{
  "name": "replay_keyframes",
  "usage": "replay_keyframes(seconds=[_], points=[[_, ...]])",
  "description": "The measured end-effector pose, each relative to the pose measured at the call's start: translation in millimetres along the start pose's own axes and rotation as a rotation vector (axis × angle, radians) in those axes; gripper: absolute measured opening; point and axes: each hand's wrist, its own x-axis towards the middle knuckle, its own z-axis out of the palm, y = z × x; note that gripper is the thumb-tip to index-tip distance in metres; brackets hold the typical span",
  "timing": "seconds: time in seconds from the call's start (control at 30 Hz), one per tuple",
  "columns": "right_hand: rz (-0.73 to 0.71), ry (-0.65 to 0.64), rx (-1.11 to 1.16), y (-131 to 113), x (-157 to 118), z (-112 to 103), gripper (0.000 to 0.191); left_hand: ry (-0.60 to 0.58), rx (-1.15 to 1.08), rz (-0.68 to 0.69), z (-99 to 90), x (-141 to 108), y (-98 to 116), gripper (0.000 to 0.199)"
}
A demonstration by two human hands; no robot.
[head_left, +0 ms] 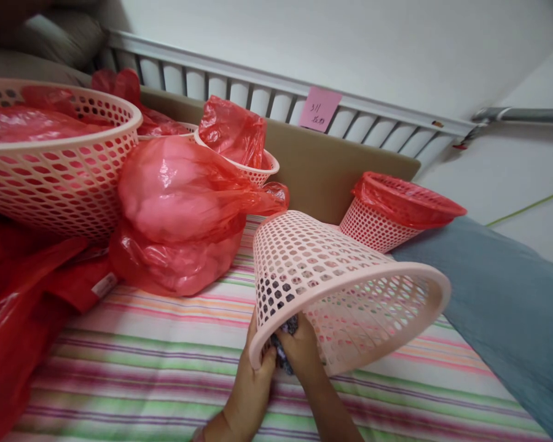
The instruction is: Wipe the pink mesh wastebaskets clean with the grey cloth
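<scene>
A pale pink perforated plastic basket [322, 258] lies tilted on its side over the striped bed sheet, its mouth turned toward me and to the right. My left hand [253, 380] grips the near rim, fingers outside the wall and thumb over the edge. Just inside the mouth, my right hand [304, 347] is closed on a dark patterned cloth [283, 355] and presses it against the inner wall. Some of the dark cloth shows through the holes. The fingertips of my right hand are partly hidden by the cloth.
A knotted red plastic bag [179, 215] sits left of the basket. Further left stands a large pink basket [64, 166] with red plastic. Behind are a small basket [258, 175] and a red-lined basket [382, 212]. A pink note [320, 109] hangs on the radiator [258, 101].
</scene>
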Motion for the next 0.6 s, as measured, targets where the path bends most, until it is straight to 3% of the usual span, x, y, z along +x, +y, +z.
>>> replay_keyframes(seconds=[0.33,0.6], points=[[0.054,0.037,0.005,-0.9,2.1,-2.6,0.047,-0.028,-0.015,-0.014,1.9,2.8,1.1,0.052],[0.096,0.031,-0.023,-0.4,2.6,-1.0,0.051,-0.024,-0.010,0.003,0.6,3.4,-11.9,0.055]])
